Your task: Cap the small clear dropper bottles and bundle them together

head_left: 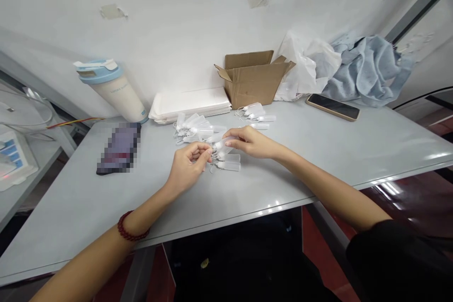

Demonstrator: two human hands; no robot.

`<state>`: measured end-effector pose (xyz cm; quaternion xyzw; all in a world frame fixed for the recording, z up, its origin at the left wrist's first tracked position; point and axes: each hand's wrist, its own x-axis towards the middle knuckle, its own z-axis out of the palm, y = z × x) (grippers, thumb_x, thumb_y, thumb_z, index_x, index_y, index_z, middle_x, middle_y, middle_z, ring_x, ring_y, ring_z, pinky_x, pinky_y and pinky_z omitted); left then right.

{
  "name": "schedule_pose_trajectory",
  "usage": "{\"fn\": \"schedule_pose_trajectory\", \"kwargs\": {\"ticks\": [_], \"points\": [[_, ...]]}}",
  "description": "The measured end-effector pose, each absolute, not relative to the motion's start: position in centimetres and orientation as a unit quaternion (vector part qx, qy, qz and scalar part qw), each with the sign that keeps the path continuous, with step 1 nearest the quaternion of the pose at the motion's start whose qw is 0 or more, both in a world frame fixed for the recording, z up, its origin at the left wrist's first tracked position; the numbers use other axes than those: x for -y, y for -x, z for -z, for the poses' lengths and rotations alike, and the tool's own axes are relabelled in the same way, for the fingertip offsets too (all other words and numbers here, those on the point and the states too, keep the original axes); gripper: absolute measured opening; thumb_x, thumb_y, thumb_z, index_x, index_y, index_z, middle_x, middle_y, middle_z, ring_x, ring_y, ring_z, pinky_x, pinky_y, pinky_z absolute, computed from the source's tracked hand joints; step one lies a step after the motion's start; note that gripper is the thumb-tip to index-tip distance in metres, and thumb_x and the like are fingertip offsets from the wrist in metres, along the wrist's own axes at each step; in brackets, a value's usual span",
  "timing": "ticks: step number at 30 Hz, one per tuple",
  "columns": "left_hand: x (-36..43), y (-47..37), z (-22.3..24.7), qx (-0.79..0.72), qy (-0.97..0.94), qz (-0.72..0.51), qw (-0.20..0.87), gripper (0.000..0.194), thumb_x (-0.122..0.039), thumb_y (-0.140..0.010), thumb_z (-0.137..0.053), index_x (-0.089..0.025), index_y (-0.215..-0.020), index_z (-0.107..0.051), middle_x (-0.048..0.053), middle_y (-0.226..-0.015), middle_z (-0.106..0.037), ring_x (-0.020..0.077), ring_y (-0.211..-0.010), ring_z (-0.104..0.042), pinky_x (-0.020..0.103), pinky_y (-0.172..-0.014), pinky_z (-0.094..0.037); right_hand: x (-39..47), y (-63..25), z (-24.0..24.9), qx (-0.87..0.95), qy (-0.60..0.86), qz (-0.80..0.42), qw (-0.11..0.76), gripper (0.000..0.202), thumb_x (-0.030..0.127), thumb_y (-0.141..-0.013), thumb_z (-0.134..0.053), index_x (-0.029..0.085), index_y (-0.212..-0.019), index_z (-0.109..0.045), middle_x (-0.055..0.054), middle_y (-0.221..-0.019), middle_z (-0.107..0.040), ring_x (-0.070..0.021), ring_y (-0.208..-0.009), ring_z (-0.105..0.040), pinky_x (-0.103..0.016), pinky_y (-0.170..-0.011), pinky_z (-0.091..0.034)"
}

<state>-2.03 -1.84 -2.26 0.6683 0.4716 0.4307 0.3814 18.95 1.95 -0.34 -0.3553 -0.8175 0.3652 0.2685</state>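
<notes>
In the head view, my right hand (pixel 253 142) pinches the body of a small translucent plastic bottle (pixel 221 144) between thumb and fingers. My left hand (pixel 189 163) is closed at the bottle's white cap end, its thumb and forefinger pressed together there. A thin looped cord is attached to such bottles. Just below my hands lies another translucent bottle (pixel 230 166), flat on the table. Behind my left hand is a loose pile of similar bottles (pixel 194 125). Farther back, a smaller group of them (pixel 255 111) rests in front of the cardboard box.
An open cardboard box (pixel 251 85) and a stack of white sheets or envelopes (pixel 191 102) stand against the wall. To the left are a tumbler (pixel 120 92) and a pixelated dark item (pixel 120 148). A phone (pixel 332 106), white plastic bag (pixel 306 66) and blue cloth (pixel 371 73) lie right.
</notes>
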Motion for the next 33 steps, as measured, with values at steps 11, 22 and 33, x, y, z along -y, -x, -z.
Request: {"fn": "schedule_pose_trajectory", "kwargs": {"ticks": [11,22,33], "points": [[1.66,1.59,1.84,-0.478,-0.648,-0.429,0.409,0.023,-0.034,-0.078,-0.068,-0.016,-0.090,-0.061,-0.002,-0.057,-0.060,0.0129,-0.051,-0.058,0.023,-0.047,-0.046,-2.47,-19.54,0.05,0.806,0.362,-0.375,0.280,0.029,0.036,-0.090,-0.051,0.011,-0.095,-0.065,0.002,-0.066,-0.049,-0.0105,-0.059,-0.038,-0.025,-0.059,-0.030],[1.86,1.86,1.99,-0.477,-0.657,-0.427,0.397,0.013,-0.028,-0.083,-0.061,-0.015,-0.079,-0.061,-0.002,-0.057,-0.060,0.0076,-0.042,-0.049,0.020,-0.043,-0.040,-2.21,-19.23,0.30,0.815,0.370,-0.358,0.266,0.029,0.034,-0.089,-0.052,0.010,-0.095,-0.065,0.003,-0.061,-0.046,-0.0098,-0.058,-0.036,-0.025,-0.059,-0.028],[2.06,1.88,1.92,-0.474,-0.662,-0.426,0.394,0.011,-0.026,-0.083,-0.060,-0.016,-0.078,-0.061,-0.002,-0.057,-0.059,0.0075,-0.041,-0.049,0.020,-0.042,-0.040,-1.90,-18.94,0.43,0.821,0.364,-0.348,0.269,0.026,0.031,-0.090,-0.052,0.009,-0.093,-0.066,0.004,-0.059,-0.046,-0.0098,-0.057,-0.037,-0.025,-0.059,-0.028]]}}
